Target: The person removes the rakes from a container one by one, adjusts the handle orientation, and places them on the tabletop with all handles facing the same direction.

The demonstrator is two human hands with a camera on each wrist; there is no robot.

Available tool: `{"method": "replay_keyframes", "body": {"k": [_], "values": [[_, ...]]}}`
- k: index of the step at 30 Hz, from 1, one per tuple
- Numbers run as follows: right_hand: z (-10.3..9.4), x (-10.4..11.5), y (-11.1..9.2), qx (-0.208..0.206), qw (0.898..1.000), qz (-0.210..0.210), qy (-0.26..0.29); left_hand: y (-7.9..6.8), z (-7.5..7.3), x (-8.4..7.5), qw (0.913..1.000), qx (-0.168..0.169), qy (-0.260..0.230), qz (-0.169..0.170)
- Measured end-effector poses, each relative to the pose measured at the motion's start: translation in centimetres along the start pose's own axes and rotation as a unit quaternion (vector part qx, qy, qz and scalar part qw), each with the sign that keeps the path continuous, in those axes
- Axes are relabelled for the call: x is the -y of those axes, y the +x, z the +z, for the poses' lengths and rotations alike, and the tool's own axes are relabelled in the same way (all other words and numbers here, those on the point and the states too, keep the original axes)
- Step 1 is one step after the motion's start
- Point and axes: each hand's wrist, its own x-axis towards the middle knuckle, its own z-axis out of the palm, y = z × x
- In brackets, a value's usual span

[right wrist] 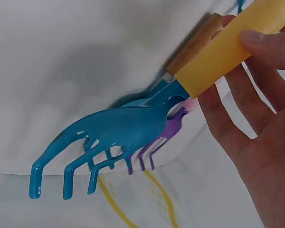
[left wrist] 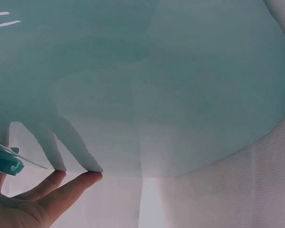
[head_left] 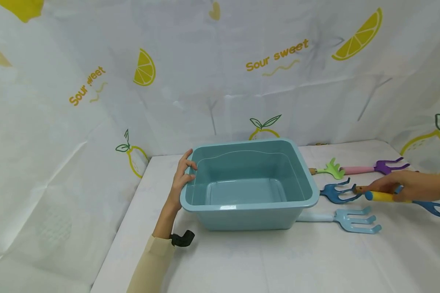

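A blue-green plastic basin (head_left: 247, 206) stands on the white-covered table. My left hand (head_left: 181, 177) holds its left rim, with fingers bent over the edge; in the left wrist view, fingertips (left wrist: 92, 175) touch the basin wall (left wrist: 190, 95). On the far right, my right hand (head_left: 412, 185) pinches the yellow handle (right wrist: 228, 54) of a hand rake with blue tines (right wrist: 118, 128), which point right in the head view. Under it lies another blue rake with a wooden handle (right wrist: 192, 45), partly hidden by the hand and the held rake.
Right of the basin lie several hand rakes: a light-blue one (head_left: 352, 219), a dark-blue one (head_left: 335, 193), a green one (head_left: 333, 169) and a purple one with a pink handle (head_left: 359, 170). A lemon-printed white sheet (head_left: 205, 81) hangs behind the table.
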Motion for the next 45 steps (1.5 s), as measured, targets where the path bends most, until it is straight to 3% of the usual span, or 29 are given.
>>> {"method": "replay_keyframes", "body": {"k": [15, 22, 38, 45], "values": [[2.4, -1.9, -0.2, 0.001, 0.999, 0.022, -0.025, 0.0, 0.0, 0.1, 1.0000, 0.001, -0.005, 0.002], [3.3, -1.9, -0.2, 0.011, 0.997, 0.067, -0.030, 0.0, 0.0, 0.0, 1.0000, 0.000, -0.003, 0.001], [4.9, -2.1, -0.3, -0.017, 0.996, 0.066, -0.063, 0.0, -0.1, 0.1, 1.0000, 0.003, 0.001, 0.005], [4.9, -1.4, -0.1, -0.003, 0.996, 0.067, -0.066, 0.0, -0.1, 0.1, 0.9999, 0.001, 0.012, 0.003]]}}
